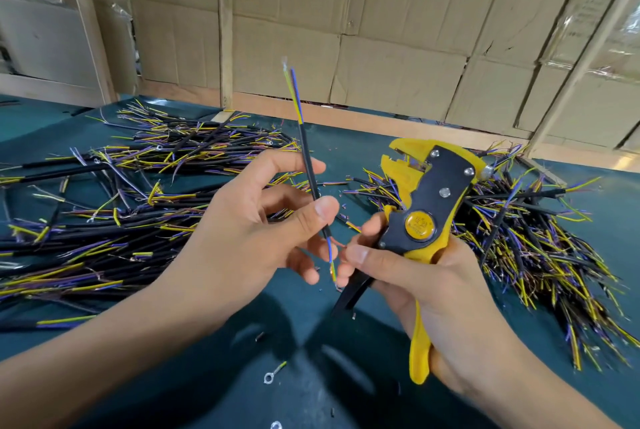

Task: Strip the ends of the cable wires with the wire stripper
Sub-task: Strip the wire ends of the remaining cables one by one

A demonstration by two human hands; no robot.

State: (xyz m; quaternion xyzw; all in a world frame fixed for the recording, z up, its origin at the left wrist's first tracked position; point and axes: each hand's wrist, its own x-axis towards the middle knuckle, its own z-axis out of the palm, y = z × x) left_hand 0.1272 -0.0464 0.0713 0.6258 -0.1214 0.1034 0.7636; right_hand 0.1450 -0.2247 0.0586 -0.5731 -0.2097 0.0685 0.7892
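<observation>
Left hand (pixel 249 238) pinches an upright black cable (pixel 309 165); right hand (pixel 426 290), at three o'clock, grips the yellow wire stripper (pixel 420 217) above the worktop (pixel 294 359).

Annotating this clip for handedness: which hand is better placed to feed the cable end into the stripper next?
Probably the left hand: it already pinches the cable. The right hand grips the wire stripper, its jaws facing up, clear of the wires.
</observation>
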